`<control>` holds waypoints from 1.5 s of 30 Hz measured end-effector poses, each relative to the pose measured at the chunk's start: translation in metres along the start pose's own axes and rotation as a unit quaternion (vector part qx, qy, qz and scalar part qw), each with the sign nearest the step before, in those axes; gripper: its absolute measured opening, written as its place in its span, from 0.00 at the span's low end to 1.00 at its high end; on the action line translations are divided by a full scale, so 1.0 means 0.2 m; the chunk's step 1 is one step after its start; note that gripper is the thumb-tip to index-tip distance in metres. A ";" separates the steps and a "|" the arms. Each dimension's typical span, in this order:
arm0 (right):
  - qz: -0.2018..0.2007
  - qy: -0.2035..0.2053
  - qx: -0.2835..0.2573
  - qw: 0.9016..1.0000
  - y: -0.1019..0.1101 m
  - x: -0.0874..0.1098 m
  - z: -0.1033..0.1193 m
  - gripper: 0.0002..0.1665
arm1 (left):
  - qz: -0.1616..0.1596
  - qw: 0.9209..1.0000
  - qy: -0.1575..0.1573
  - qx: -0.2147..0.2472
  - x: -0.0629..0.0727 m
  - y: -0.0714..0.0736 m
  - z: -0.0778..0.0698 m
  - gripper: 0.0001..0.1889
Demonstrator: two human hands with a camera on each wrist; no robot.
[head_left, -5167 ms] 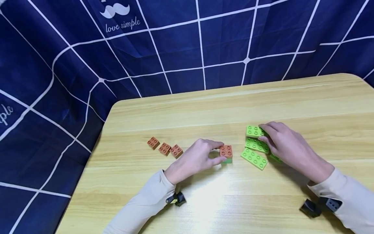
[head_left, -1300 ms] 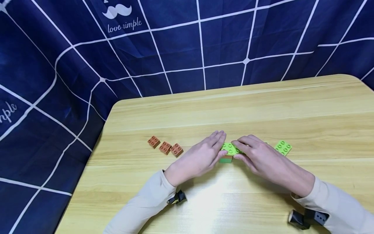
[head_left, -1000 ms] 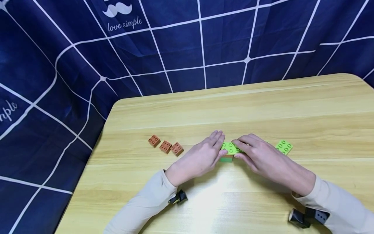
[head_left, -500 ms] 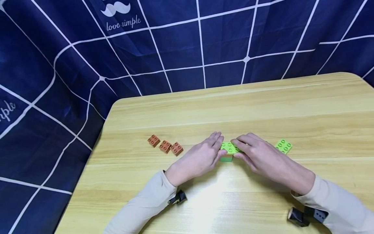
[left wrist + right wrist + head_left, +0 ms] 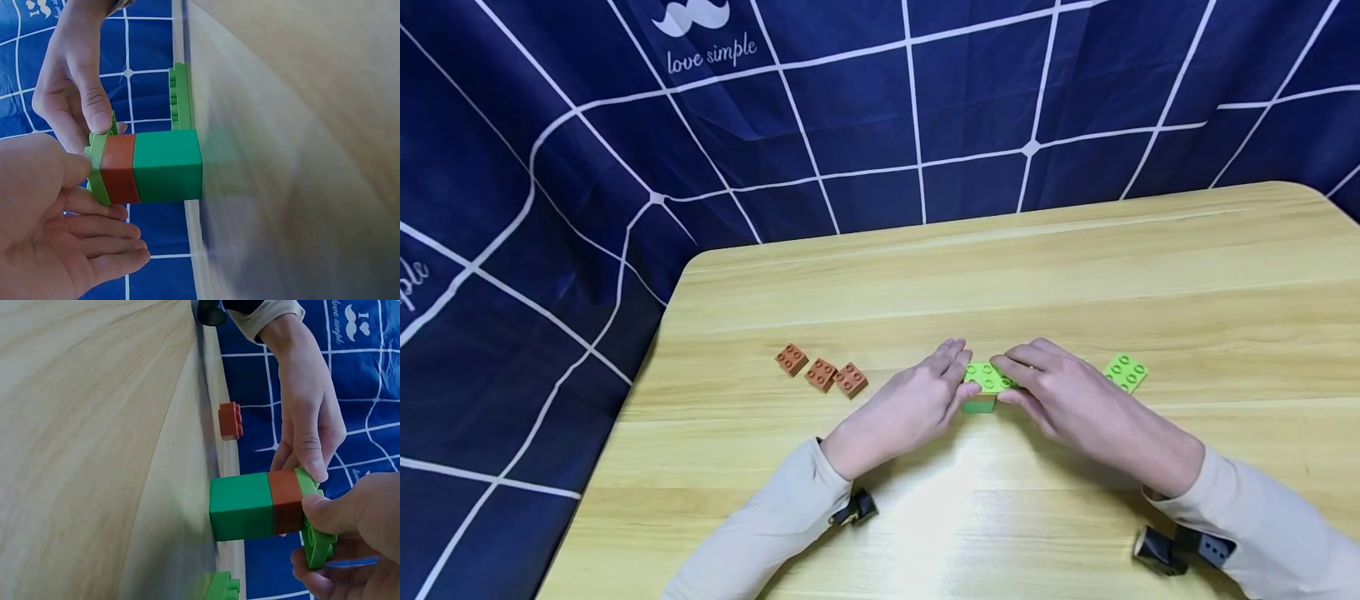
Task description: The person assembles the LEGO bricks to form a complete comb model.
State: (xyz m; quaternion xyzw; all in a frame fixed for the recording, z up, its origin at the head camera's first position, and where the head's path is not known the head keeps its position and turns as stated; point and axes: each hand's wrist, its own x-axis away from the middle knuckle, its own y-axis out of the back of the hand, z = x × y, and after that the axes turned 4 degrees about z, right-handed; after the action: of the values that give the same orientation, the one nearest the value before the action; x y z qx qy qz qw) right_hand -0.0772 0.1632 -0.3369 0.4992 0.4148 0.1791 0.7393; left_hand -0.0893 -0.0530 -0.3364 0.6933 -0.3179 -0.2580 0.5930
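Observation:
A small stack stands on the table between both hands. At its bottom is a dark green block [image 5: 167,165], with a reddish-brown brick [image 5: 119,169] above. On top lies a flat light green studded brick [image 5: 983,375], which sticks out past the stack on the right. My left hand [image 5: 913,404] pinches this top brick's left end between thumb and index finger, the other fingers extended. My right hand [image 5: 1071,404] grips the overhanging right end, thumb in front and fingers behind, as the right wrist view shows. Part of the top brick is hidden under the right fingers.
Three reddish-brown bricks [image 5: 821,374] lie left of the left hand. A loose light green brick [image 5: 1126,372] shows behind the right hand, which hides what lies beside it. Wooden table [image 5: 880,292]; a blue cloth [image 5: 850,108] with white lines hangs behind.
Five seconds ago my right hand was at the light green bricks on the right. Since then one came onto the stack. Over the last second or so, both hands have stayed in place.

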 end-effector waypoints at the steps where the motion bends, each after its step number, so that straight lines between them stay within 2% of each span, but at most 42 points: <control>1: -0.001 -0.001 0.001 1.000 0.00 0.00 0.00 0.42 | 0.001 1.000 0.001 0.004 0.00 0.00 0.00 0.30; 4: -0.002 -0.007 0.002 1.000 0.00 0.01 0.00 0.41 | 0.013 1.000 0.002 0.026 -0.01 0.01 0.01 0.30; 7: 0.007 -0.013 0.001 1.000 0.00 0.01 0.01 0.34 | 0.028 0.998 -0.003 0.060 0.00 0.03 0.04 0.29; 10: 0.022 -0.019 0.004 1.000 0.01 0.01 0.02 0.25 | 0.036 0.994 -0.008 0.098 0.03 0.09 0.08 0.25; 12: 0.029 -0.024 0.007 0.999 0.01 0.01 0.02 0.21 | 0.025 0.993 -0.002 0.114 0.07 0.11 0.13 0.23; 14: 0.034 -0.029 0.010 0.999 0.02 0.01 0.02 0.20 | 0.007 0.995 0.016 0.102 0.11 0.14 0.17 0.23; 17: 0.037 -0.029 0.007 0.999 0.02 0.01 0.02 0.20 | -0.016 0.997 0.050 0.055 0.18 0.13 0.26 0.20; 19: 0.036 -0.028 0.005 0.999 0.02 0.00 0.02 0.20 | -0.015 0.997 0.070 0.025 0.23 0.12 0.30 0.17; 22: 0.033 -0.027 0.005 0.999 0.02 0.01 0.03 0.20 | 0.006 0.996 0.089 0.017 0.28 0.11 0.35 0.14; 25: 0.034 -0.028 0.006 0.999 0.02 0.00 0.03 0.20 | 0.018 0.995 0.100 0.021 0.31 0.10 0.38 0.16; 33: 0.040 -0.029 0.009 0.999 0.02 0.00 0.03 0.21 | 0.025 0.993 0.114 0.019 0.33 0.09 0.41 0.25; 40: 0.042 -0.032 0.010 0.999 0.02 0.00 0.03 0.21 | 0.014 0.994 0.106 0.026 0.31 0.06 0.42 0.18; 45: 0.049 -0.037 0.010 0.998 0.02 -0.01 0.03 0.24 | 0.007 0.995 0.096 0.034 0.30 0.07 0.42 0.19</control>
State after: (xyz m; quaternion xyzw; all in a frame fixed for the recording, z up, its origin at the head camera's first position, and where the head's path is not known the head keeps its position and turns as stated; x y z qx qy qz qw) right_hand -0.0725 0.1607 -0.3311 0.5323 0.3640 0.1926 0.7396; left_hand -0.1126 -0.1534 -0.3353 0.7326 -0.2732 -0.1753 0.5982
